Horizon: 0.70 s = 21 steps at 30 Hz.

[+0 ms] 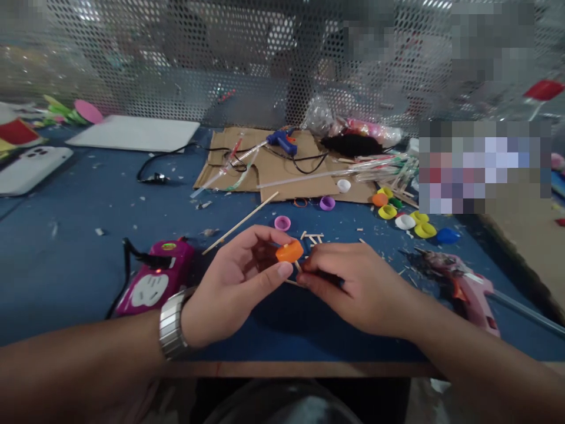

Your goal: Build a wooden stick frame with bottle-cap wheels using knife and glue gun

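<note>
My left hand (241, 282) pinches an orange bottle cap (289, 252) between thumb and fingertips, over the front middle of the blue table. A small pale bit sticks up from the cap's top. Close beside it, my right hand (353, 282) is closed on a short wooden stick (298, 267), whose end points toward the cap; whether the two touch is unclear. Just beyond my hands lie short cut sticks (312, 237) and a pink cap (282, 223). A long wooden stick (242, 222) lies behind my left hand.
Left stands a magenta power strip (154, 277); right, a pink glue gun (470, 288). Several coloured caps (419, 224) lie at the right. A blue glue gun (282, 141) rests on cardboard (291, 188) at the back, before a perforated metal screen (247, 59). A white phone (33, 171) lies far left.
</note>
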{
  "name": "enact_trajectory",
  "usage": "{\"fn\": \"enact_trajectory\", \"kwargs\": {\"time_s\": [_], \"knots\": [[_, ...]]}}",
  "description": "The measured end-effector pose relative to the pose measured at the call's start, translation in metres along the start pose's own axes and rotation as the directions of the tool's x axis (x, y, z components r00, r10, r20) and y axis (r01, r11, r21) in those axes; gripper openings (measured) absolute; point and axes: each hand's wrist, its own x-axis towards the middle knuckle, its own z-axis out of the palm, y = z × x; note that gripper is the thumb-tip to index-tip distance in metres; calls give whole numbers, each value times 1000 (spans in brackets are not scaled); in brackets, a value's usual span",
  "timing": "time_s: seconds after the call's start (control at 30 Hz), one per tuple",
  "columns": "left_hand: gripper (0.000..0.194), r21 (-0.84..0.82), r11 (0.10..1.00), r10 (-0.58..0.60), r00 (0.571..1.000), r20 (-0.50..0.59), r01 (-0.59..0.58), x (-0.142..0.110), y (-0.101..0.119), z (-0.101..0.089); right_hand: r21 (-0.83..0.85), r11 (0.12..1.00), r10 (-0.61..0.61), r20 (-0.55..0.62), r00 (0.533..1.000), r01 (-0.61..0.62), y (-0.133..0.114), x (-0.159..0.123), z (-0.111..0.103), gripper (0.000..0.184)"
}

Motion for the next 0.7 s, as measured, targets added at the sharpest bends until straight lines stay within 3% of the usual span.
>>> {"fn": "enact_trajectory", "kwargs": {"time_s": [0.23, 0.37, 0.53, 0.7], "knots": [[26, 67, 997, 33, 998, -62, -29, 1, 5, 2, -233, 972, -33, -44, 998, 22, 0, -2, -2, 21], [23, 54, 998, 40, 998, -39, -38, 2, 8, 4, -288, 957, -46, -47, 998, 30, 1, -3, -3, 20], [23, 39, 999, 35, 998, -50, -33, 1, 8, 5, -234, 972, -24, -81, 996, 4, 3, -5, -1, 23], [26, -18, 1000, 19, 999, -33, -20, 0, 7, 6, -24, 999, 33, -118, 993, -36, -2, -4, 1, 25]]}}
